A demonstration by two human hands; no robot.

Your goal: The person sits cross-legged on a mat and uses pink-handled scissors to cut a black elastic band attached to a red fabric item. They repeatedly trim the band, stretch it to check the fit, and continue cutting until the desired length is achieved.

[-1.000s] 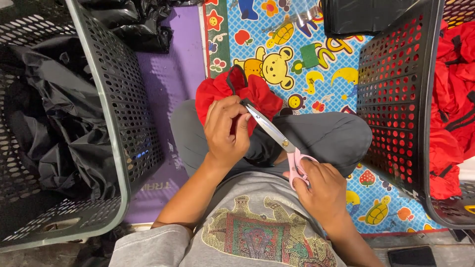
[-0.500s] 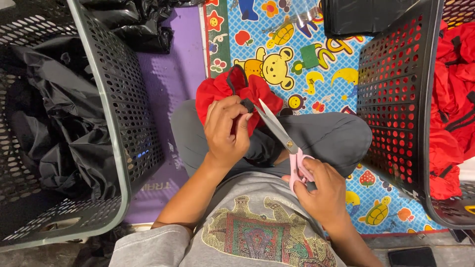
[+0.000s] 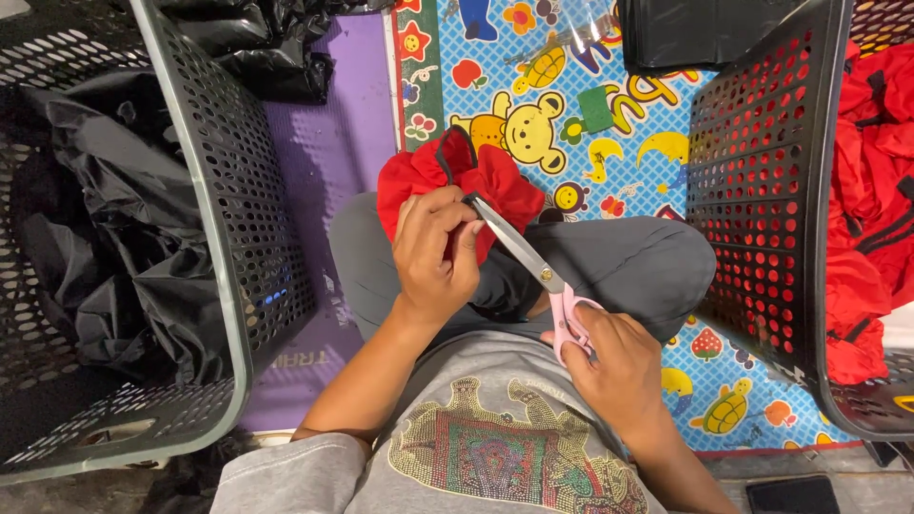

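Note:
My left hand (image 3: 433, 252) pinches a red fabric item (image 3: 500, 186) with a black strap, held over my crossed grey-trousered legs. My right hand (image 3: 614, 362) grips pink-handled scissors (image 3: 533, 266). Their metal blades point up and left, and the tips reach the fingers of my left hand at the edge of the red fabric. The blades look nearly closed.
A grey perforated basket (image 3: 238, 238) on the left holds black fabric. At the right a black perforated basket (image 3: 762, 190) holds red fabric items (image 3: 871, 190). A colourful cartoon mat (image 3: 571, 95) and a purple mat (image 3: 343, 143) cover the floor. A dark phone (image 3: 790, 495) lies at the bottom right.
The scissors have shifted slightly, their tips now against my left fingers at the fabric edge. Both hands otherwise stay in place.

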